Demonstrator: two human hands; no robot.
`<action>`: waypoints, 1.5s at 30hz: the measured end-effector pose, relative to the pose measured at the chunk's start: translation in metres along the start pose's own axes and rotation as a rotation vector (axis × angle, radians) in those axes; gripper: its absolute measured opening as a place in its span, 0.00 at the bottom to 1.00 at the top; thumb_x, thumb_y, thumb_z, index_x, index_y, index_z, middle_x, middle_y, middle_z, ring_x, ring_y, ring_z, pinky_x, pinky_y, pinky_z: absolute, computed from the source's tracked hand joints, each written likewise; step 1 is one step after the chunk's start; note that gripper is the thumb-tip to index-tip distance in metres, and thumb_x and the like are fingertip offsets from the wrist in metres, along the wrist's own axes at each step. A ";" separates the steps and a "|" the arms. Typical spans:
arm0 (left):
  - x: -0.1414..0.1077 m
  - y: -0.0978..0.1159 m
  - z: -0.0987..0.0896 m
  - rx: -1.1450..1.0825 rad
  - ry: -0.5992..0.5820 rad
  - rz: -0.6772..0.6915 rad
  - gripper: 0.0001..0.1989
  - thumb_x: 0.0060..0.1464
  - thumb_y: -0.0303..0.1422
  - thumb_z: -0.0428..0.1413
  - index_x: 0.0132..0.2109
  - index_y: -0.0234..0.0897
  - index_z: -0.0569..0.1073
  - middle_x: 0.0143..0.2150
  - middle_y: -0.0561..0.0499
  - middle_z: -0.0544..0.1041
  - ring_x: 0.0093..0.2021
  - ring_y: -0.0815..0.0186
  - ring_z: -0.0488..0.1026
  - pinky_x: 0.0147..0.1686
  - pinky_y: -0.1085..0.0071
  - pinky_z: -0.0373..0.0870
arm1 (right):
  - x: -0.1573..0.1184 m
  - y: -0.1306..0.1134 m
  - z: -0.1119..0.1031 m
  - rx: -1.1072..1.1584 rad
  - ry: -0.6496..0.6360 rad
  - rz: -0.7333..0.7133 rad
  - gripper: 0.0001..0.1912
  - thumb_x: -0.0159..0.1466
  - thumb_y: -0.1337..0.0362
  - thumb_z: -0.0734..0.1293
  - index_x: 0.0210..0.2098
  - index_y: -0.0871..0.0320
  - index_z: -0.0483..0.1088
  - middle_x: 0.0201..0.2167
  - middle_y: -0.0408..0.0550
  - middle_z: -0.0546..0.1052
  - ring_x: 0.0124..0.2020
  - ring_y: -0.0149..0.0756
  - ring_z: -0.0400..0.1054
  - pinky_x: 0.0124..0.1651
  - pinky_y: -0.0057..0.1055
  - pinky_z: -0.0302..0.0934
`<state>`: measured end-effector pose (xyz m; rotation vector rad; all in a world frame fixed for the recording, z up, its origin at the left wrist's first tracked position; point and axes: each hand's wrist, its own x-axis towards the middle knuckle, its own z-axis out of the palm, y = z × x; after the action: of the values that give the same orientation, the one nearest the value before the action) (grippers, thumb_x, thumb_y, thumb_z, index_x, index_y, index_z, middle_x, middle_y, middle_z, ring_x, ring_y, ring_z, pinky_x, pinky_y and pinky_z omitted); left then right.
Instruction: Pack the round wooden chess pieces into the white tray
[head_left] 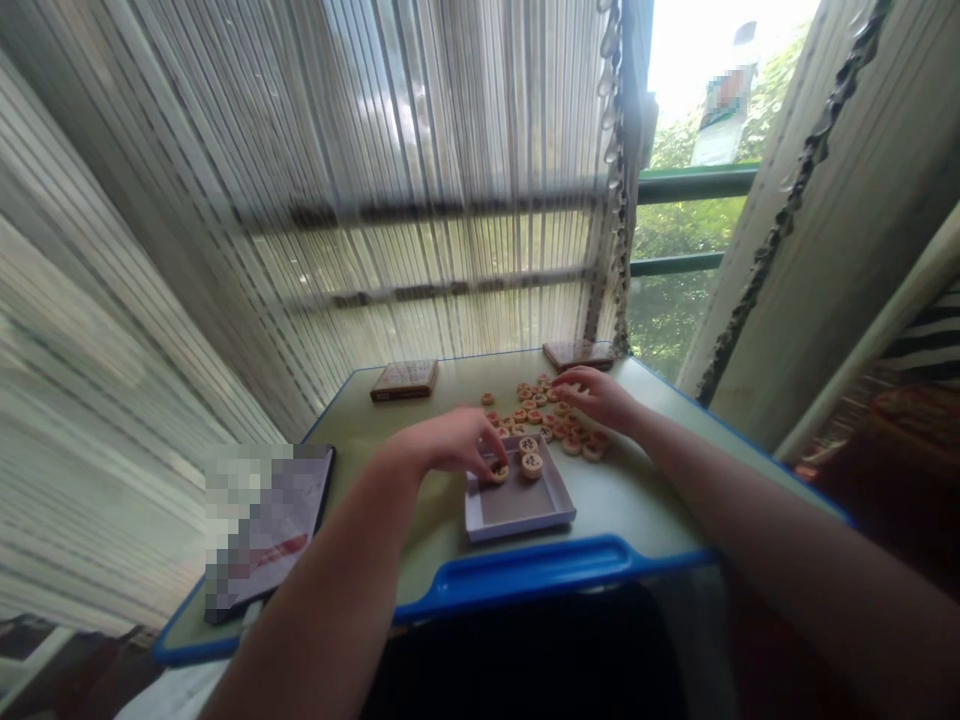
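My left hand (pixel 466 442) reaches into a shallow white box (pixel 517 530), its fingers closed on a round wooden Chinese chess piece (pixel 499 473) at the box's left side. Two more pieces with dark characters, one nearer me (pixel 532 466) and one just behind it, lie inside the box to the right of that hand. Over the loose pile of Chinese chess pieces (pixel 534 404) behind the box is my right hand (pixel 592 394). Its fingers are apart and stretched leftward, with the tips at the pile's edge. Whether those tips touch a piece is hard to see.
The pale table (pixel 442 520) has a blue rim with a molded blue trough (pixel 532 568) at the front. A tablet (pixel 289 530) lies on the left. Two flat brown boxes, one left (pixel 405 380) and one right (pixel 577 355), sit along the back edge. String curtains (pixel 450 150) hang behind.
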<state>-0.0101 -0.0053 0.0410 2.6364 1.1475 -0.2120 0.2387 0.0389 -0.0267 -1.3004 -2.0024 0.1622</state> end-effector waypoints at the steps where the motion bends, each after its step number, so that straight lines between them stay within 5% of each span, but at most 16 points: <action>1: 0.000 0.002 0.001 0.017 0.003 -0.012 0.15 0.41 0.38 0.60 0.40 0.46 0.78 0.37 0.51 0.73 0.42 0.60 0.67 0.42 0.72 0.61 | -0.001 -0.003 -0.002 0.042 0.014 -0.005 0.15 0.59 0.56 0.62 0.37 0.59 0.75 0.35 0.50 0.75 0.36 0.36 0.68 0.40 0.29 0.60; 6: -0.002 0.009 0.003 0.034 0.101 -0.083 0.21 0.37 0.40 0.61 0.44 0.46 0.76 0.41 0.49 0.70 0.47 0.56 0.63 0.43 0.70 0.61 | -0.003 -0.008 -0.003 0.036 0.021 0.053 0.16 0.59 0.56 0.61 0.30 0.60 0.75 0.28 0.48 0.76 0.30 0.33 0.68 0.33 0.27 0.59; 11: 0.001 0.010 0.002 0.056 0.074 -0.072 0.12 0.39 0.39 0.60 0.34 0.42 0.79 0.34 0.49 0.72 0.44 0.57 0.65 0.40 0.71 0.60 | -0.001 -0.002 -0.001 0.141 0.010 0.169 0.11 0.57 0.64 0.62 0.31 0.60 0.75 0.29 0.47 0.78 0.31 0.34 0.70 0.34 0.26 0.60; 27: 0.006 0.015 0.011 -0.185 -0.007 0.144 0.13 0.41 0.38 0.60 0.36 0.39 0.78 0.34 0.52 0.75 0.35 0.66 0.70 0.34 0.75 0.62 | -0.004 -0.005 -0.003 -0.096 -0.082 0.034 0.12 0.57 0.64 0.61 0.30 0.60 0.76 0.27 0.46 0.77 0.26 0.30 0.66 0.30 0.25 0.57; 36: 0.005 0.013 0.011 -0.182 -0.071 0.000 0.11 0.40 0.40 0.59 0.28 0.35 0.76 0.24 0.53 0.73 0.25 0.70 0.67 0.22 0.75 0.57 | -0.004 -0.004 -0.004 -0.130 -0.138 0.009 0.11 0.56 0.65 0.61 0.29 0.60 0.76 0.26 0.45 0.76 0.25 0.29 0.65 0.29 0.24 0.55; 45: 0.009 0.013 0.016 -0.177 -0.062 0.081 0.09 0.41 0.36 0.59 0.29 0.35 0.77 0.25 0.53 0.74 0.26 0.70 0.68 0.25 0.76 0.59 | -0.004 -0.005 -0.006 -0.135 -0.167 0.001 0.12 0.56 0.64 0.61 0.30 0.61 0.75 0.26 0.46 0.76 0.26 0.30 0.65 0.30 0.25 0.55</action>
<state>0.0051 -0.0124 0.0262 2.4967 0.9893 -0.1675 0.2398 0.0312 -0.0220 -1.4122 -2.1859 0.1424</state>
